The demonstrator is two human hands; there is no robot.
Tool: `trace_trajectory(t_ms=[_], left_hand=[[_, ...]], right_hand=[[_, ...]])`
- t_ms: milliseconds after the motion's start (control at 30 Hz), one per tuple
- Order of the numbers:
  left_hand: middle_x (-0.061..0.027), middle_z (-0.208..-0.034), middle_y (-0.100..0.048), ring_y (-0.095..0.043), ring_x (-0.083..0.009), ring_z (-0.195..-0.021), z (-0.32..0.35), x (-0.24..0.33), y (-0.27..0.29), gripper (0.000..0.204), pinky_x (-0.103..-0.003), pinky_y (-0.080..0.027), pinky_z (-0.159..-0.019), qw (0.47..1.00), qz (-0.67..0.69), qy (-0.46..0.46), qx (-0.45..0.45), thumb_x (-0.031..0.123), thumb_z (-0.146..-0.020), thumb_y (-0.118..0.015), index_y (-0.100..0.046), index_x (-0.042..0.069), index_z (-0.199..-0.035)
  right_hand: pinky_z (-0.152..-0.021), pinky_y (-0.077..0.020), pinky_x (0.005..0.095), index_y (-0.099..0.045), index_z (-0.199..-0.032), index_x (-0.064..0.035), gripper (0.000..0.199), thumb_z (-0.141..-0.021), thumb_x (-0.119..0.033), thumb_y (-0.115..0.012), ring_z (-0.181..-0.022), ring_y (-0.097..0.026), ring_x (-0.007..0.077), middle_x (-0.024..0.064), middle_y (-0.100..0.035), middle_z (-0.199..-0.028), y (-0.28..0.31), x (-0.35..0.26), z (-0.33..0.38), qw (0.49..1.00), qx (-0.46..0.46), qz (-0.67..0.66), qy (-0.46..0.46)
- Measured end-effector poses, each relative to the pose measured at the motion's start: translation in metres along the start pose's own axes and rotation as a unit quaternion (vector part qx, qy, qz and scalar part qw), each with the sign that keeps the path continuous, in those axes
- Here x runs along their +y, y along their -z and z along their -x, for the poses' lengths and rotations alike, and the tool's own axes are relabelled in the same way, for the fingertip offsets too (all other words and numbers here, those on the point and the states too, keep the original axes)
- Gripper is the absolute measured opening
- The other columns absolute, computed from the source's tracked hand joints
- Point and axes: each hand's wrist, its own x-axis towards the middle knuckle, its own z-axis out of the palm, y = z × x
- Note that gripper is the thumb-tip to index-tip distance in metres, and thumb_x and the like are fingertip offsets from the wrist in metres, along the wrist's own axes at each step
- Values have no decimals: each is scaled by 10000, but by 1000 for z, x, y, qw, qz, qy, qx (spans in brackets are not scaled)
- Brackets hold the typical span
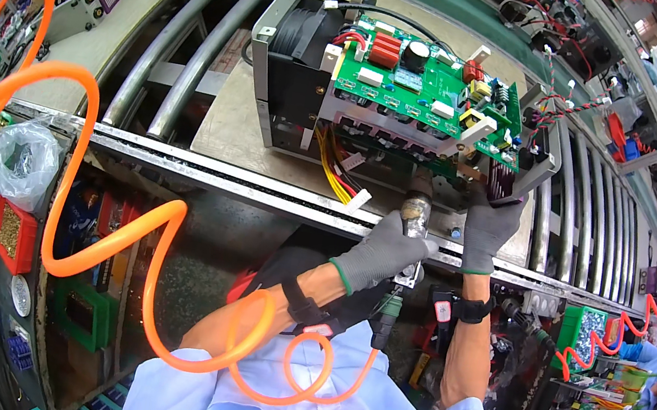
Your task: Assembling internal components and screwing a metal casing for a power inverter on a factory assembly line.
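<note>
In my left hand (383, 254), in a grey glove with a green cuff, is an air screwdriver (417, 211). Its nose points away from me at the lower front of an open-framed electrical unit (281, 101). An orange coiled air hose (170, 218) loops over my left forearm to the tool's rear end. My gloved right hand (487, 236) is closed at the unit's lower right corner, on a dark end panel (508, 188); its fingertips are partly hidden. On top of the unit lies a green circuit board (419, 81). Yellow, red and black wires with a white connector (358, 202) hang at the front.
The unit sits on a board (223, 131) over a roller conveyor, with rollers (197, 53) left and more rollers (596, 215) right. A metal rail (262, 185) runs along the near edge. Parts bins, a red one (14, 235) and a green one (582, 334), flank me. Another person (647, 380) is at far right.
</note>
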Motion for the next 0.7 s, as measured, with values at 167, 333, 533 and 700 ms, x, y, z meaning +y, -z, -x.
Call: trace_trajectory(t_ms=[167, 333, 533, 700], left_hand=[[-37, -782, -613, -620, -115, -598, 0, -1, -6, 285, -289, -523, -528, 999, 34, -5, 4, 186, -878, -783, -565, 44, -996], [-74, -826, -638, -662, -153, -643, 2, 0, -9, 348, -336, -551, -548, 999, 33, 18, 1, 172, -859, -778, -548, -11, -1046], [-80, -826, -662, -694, -167, -645, 8, 2, -12, 291, -319, -569, -554, 996, 80, 15, -25, 184, -905, -757, -568, 8, -1039], [-90, -864, -714, -729, -177, -684, 15, 9, -6, 239, -312, -596, -587, 991, 108, 10, -73, 222, -960, -723, -625, 18, -1037]], right_hand=[[-710, -536, 386, -551, -1213, -43, 536, -796, -172, -861, -749, -694, 280, 109, -698, -859, 6, 5, -1, 999, -37, -11, 4], [-698, -548, 412, -543, -1284, -43, 546, -808, -114, -800, -754, -711, 318, 145, -716, -892, 13, 2, -1, 998, -55, 13, 16], [-766, -565, 429, -548, -1285, -15, 519, -818, -113, -752, -867, -739, 346, 181, -725, -951, 26, 5, -3, 991, -133, -27, 5], [-845, -561, 427, -610, -1264, 31, 468, -859, -171, -729, -968, -726, 354, 225, -716, -1014, 49, 18, 19, 993, -114, 7, -34]])
